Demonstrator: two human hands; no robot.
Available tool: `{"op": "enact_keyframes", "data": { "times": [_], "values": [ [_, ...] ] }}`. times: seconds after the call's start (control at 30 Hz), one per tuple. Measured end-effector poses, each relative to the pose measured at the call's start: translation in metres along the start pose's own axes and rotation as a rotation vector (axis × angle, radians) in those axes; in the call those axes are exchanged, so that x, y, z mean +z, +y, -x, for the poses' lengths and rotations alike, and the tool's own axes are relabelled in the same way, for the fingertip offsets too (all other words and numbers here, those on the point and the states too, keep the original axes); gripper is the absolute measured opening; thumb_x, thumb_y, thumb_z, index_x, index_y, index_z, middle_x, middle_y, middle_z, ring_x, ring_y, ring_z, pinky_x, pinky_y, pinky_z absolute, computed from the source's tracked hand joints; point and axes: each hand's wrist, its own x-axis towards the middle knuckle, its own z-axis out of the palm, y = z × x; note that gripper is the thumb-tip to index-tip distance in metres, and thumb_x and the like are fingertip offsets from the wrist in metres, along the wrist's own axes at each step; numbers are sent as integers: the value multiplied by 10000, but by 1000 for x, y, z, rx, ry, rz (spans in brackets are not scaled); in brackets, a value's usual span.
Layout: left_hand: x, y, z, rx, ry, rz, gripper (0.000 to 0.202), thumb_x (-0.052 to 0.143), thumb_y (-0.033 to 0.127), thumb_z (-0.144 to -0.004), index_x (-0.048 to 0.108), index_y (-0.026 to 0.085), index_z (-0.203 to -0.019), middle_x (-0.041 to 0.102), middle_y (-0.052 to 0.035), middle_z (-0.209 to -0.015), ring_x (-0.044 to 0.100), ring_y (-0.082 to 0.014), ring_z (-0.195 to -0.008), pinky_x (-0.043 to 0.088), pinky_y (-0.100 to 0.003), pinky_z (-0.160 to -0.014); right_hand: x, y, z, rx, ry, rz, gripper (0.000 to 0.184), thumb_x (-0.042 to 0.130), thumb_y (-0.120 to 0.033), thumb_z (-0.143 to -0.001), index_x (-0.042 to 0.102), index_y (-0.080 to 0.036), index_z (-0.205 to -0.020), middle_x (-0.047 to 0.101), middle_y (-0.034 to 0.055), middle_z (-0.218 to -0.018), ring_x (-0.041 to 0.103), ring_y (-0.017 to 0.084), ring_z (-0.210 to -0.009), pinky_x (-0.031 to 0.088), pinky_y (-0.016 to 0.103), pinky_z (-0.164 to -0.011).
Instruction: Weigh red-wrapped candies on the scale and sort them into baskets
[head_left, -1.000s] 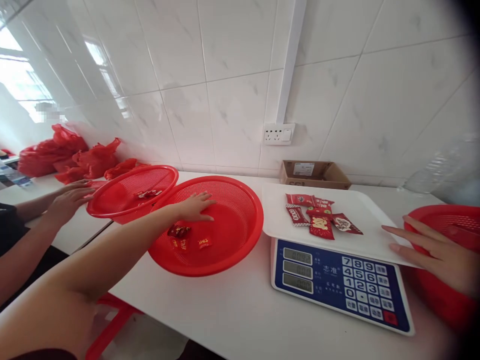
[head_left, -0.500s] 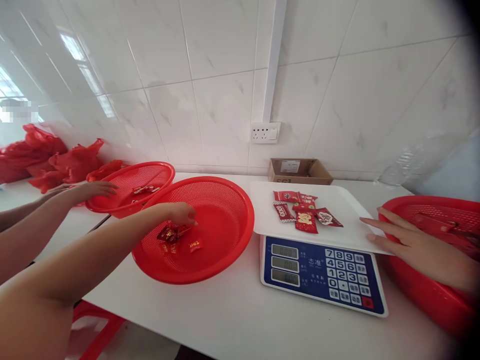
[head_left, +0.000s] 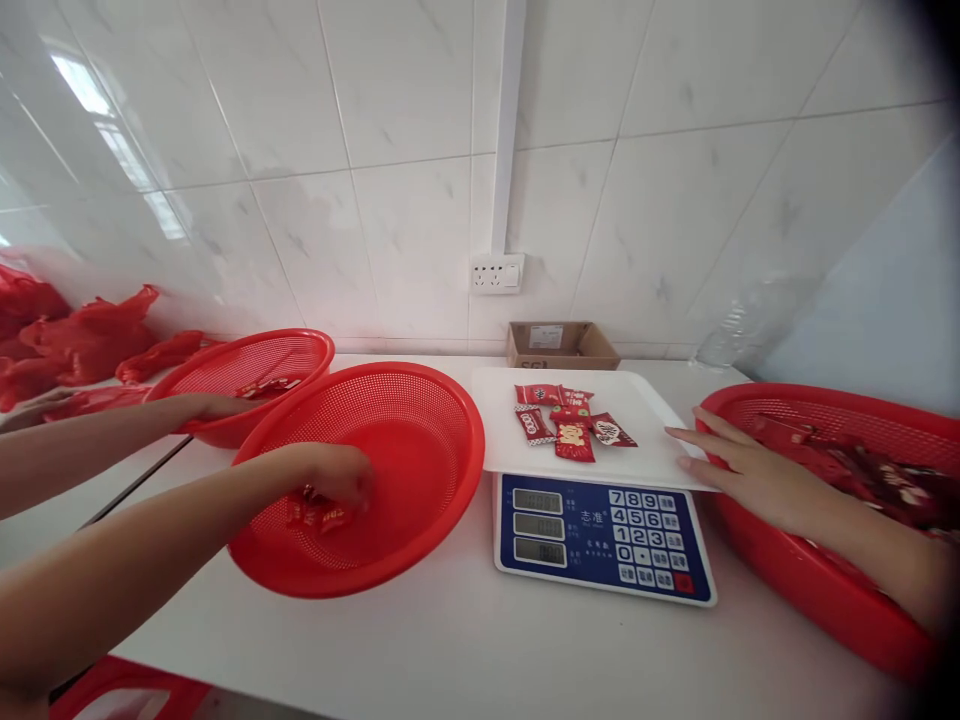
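My left hand reaches into a red mesh basket and curls over a few small red wrapped candies on its floor; what the fingers grip is hidden. My right hand lies flat with fingers stretched on the right edge of the white scale tray. Several red candy packets lie on that tray. Below the tray is the blue scale panel with displays and keypad.
Another person's arm and hand rest at a second red basket further left. A third red basket with candies stands at the right. Red plastic bags, a cardboard box and a wall socket line the tiled wall.
My left hand has moved from the basket's far side down onto the candies and curled over them. The view has swung right, showing more of the right basket. My right hand stays on the tray.
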Motion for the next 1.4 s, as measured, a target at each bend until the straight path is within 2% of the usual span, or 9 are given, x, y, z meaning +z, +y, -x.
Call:
{"op": "enact_keyframes", "data": {
  "times": [0.07,0.23,0.3,0.4,0.57,0.73,0.9,1.13,1.4],
  "values": [
    [-10,14,-6,83,47,-77,128,605,294,-669,589,209,-575,589,4,-594,515,-156,-533,369,-259,-494,-1,-1,1,-6,2,1,594,333,-497,-854,478,-219,-1359,137,33,-1541,180,265,-1388,241,405,-1109],
    [-27,82,-35,296,488,4,272,412,404,-855,603,209,-867,653,-25,-878,599,-184,-798,458,-287,-694,-3,-6,2,2,4,-16,579,358,-481,-842,501,-227,-1342,188,24,-1529,210,262,-1379,246,403,-1110],
    [-27,112,-49,397,461,28,353,439,433,-852,582,207,-1082,623,-65,-1121,581,-208,-1009,452,-314,-852,-3,-6,2,-12,24,-20,578,370,-485,-832,515,-231,-1332,225,25,-1518,229,267,-1372,253,410,-1108],
    [-22,148,-75,497,257,-19,706,549,510,-784,339,219,-1392,383,-106,-1445,378,-261,-1300,348,-380,-1033,-4,-6,2,-31,47,-21,576,375,-483,-829,525,-230,-1324,271,27,-1501,245,273,-1364,263,417,-1104],
    [-12,180,-117,411,131,-144,1153,655,640,-627,29,194,-1486,161,-163,-1538,170,-336,-1396,275,-467,-1078,-6,-10,5,-38,46,-21,563,368,-466,-843,520,-227,-1329,265,26,-1502,245,255,-1365,270,403,-1100],
    [-9,190,-135,377,232,-201,892,578,687,-674,314,252,-1405,382,-153,-1412,350,-372,-1293,373,-495,-981,-9,-12,7,-38,39,-26,546,386,-451,-844,522,-238,-1327,252,14,-1507,254,262,-1360,306,385,-1084],
    [-7,189,-135,317,275,-88,694,597,567,-727,411,264,-1322,493,-124,-1251,585,-295,-1022,486,-373,-789,-10,-13,8,-53,40,-49,540,395,-446,-843,525,-235,-1324,248,25,-1508,263,275,-1356,316,416,-1075],
    [-8,179,-137,241,406,202,516,694,248,-670,547,241,-1165,582,-59,-1143,582,-220,-998,484,-269,-745,-8,-11,7,-57,58,-66,519,394,-462,-827,571,-250,-1267,295,26,-1490,261,273,-1359,298,425,-1086],
    [-23,159,-124,204,426,587,262,639,223,-754,593,196,-1011,615,-42,-966,593,-91,-602,482,-197,-482,-6,-9,6,-54,69,-76,512,394,-486,-819,585,-261,-1237,323,31,-1477,276,287,-1352,325,440,-1068]
  ]
}}
